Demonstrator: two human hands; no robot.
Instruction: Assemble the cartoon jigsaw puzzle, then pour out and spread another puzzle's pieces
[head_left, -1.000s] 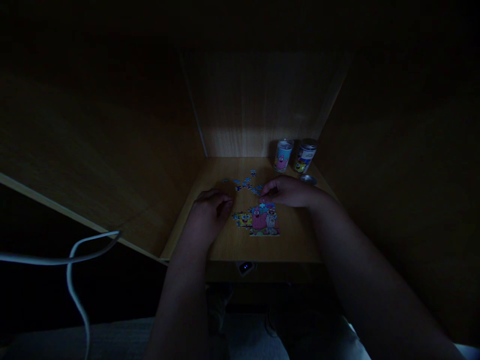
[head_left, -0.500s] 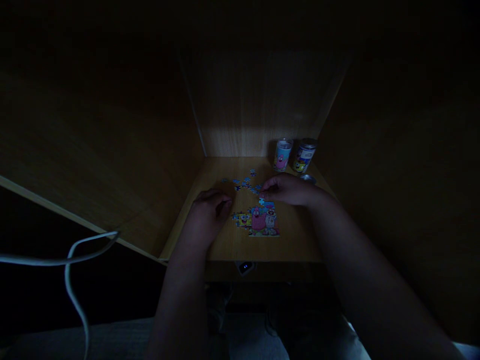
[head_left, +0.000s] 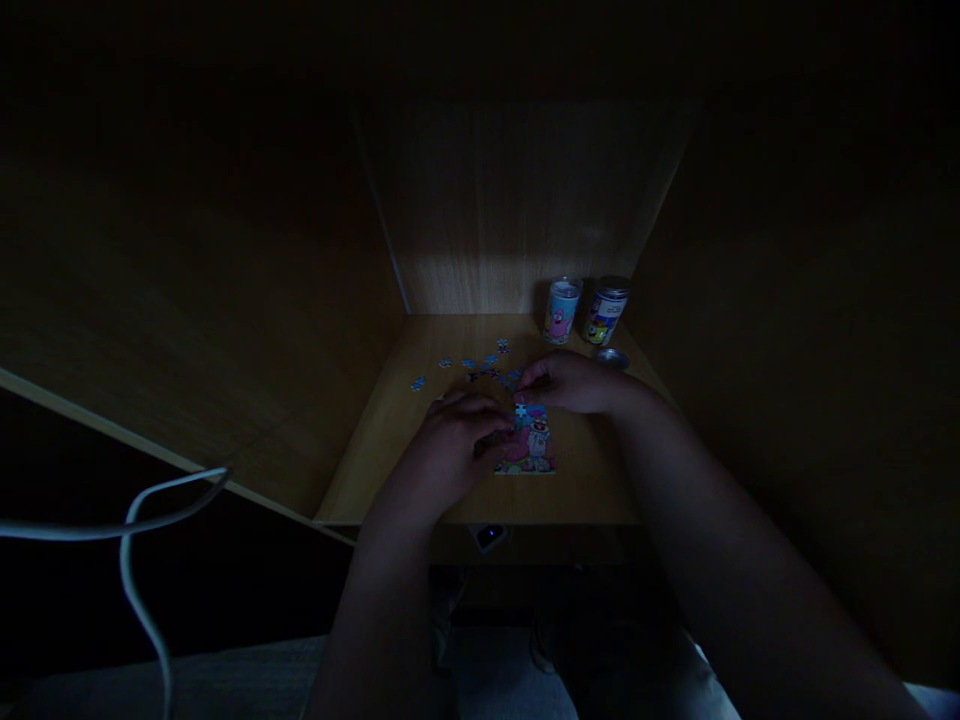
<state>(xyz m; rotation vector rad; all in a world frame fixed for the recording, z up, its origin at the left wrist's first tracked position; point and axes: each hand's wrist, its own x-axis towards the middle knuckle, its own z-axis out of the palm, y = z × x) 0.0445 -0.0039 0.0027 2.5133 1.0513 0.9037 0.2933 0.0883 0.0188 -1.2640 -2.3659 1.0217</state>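
Observation:
The partly joined jigsaw puzzle (head_left: pixel 538 450), with pink and pale cartoon figures, lies near the front of the wooden surface. Over its left part reaches my left hand (head_left: pixel 461 440), thumb and fingers apart and fingertips at the puzzle; it hides the yellow figure. My right hand (head_left: pixel 574 382) is closed in a pinch at the puzzle's top edge. A light blue puzzle piece (head_left: pixel 521 411) shows just under those fingertips, at the upper left of the puzzle. Several loose puzzle pieces (head_left: pixel 491 359) are scattered behind both hands.
At the back right stand a clear-topped can (head_left: pixel 562 312) and a can with a metal lid (head_left: pixel 607 312). A round metal lid (head_left: pixel 611 357) lies before them. Wooden panels enclose the surface. A white cable (head_left: pixel 139 590) hangs at left, and a small device (head_left: pixel 490 537) sits below the front edge.
My left hand has moved right, from beside the puzzle to over it, uncovering a loose piece at left. My right hand has barely shifted; the light blue piece is slightly lower, against the puzzle.

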